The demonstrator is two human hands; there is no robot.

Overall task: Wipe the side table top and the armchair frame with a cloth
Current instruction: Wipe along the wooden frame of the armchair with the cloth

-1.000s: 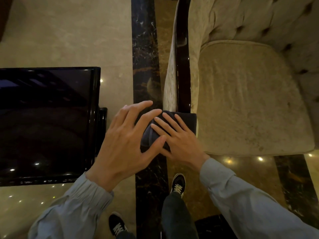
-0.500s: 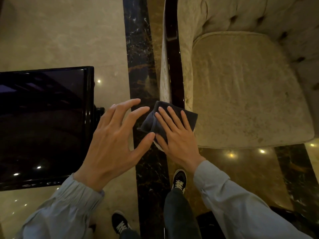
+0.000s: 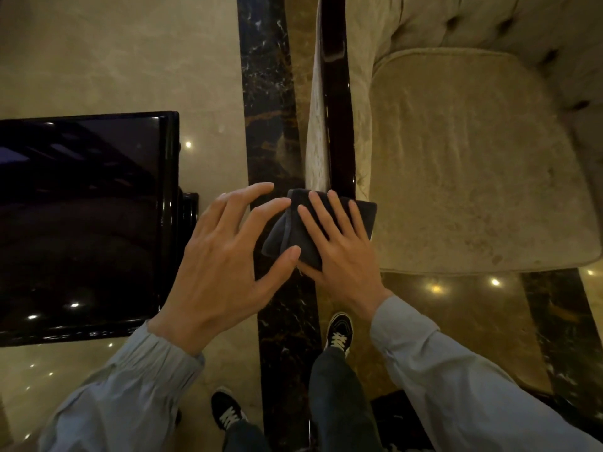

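A dark folded cloth (image 3: pixel 293 230) lies over the near end of the armchair's glossy dark wooden arm rail (image 3: pixel 336 125). My right hand (image 3: pixel 339 252) lies flat on the cloth with fingers spread, pressing it onto the rail. My left hand (image 3: pixel 225 259) hovers just left of the cloth, fingers apart, with fingertips and thumb touching the cloth's left edge. The black glossy side table top (image 3: pixel 81 223) sits to the left of both hands. The beige armchair seat cushion (image 3: pixel 473 164) fills the right side.
Polished beige marble floor with a dark marble band (image 3: pixel 270 93) runs between table and chair. My two sneakered feet (image 3: pixel 339 334) stand below my hands. The tufted chair back (image 3: pixel 522 27) rises at the top right.
The cloth and my right hand stay at the near end of the arm rail with only a slight shift. My left hand remains open beside the cloth.
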